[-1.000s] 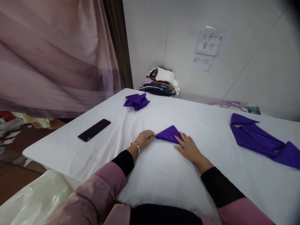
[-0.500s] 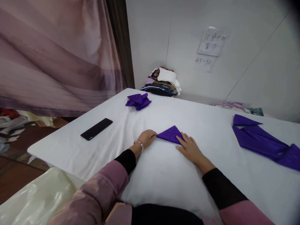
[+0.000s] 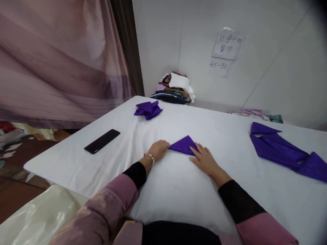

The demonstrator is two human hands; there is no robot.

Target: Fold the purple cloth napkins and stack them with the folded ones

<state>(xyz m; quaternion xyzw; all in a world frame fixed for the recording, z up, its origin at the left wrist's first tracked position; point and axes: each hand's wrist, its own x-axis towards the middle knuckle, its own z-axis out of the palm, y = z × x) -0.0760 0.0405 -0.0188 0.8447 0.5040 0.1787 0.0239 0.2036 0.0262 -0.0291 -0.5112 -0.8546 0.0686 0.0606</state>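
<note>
A purple cloth napkin (image 3: 183, 144), folded into a triangle, lies flat on the white-covered table (image 3: 201, 190) in front of me. My left hand (image 3: 158, 149), with a bracelet at the wrist, has its fingers closed at the napkin's left corner; the fingertips partly hide that corner. On the right side of the triangle my right hand (image 3: 204, 160) rests palm down, fingers stretched and a little apart, with the fingertips touching the cloth.
A crumpled purple cloth (image 3: 148, 110) sits at the far left, behind a black phone (image 3: 102, 141). More folded purple cloth (image 3: 283, 149) lies to the right. Beyond the table's back edge is a clothes pile (image 3: 176, 88) against the wall. Pale plastic (image 3: 43, 217) lies at lower left.
The view has shifted slightly. Both hands stay at the two sides of the triangular napkin, and the left fingers look a little lower and flatter at its corner.
</note>
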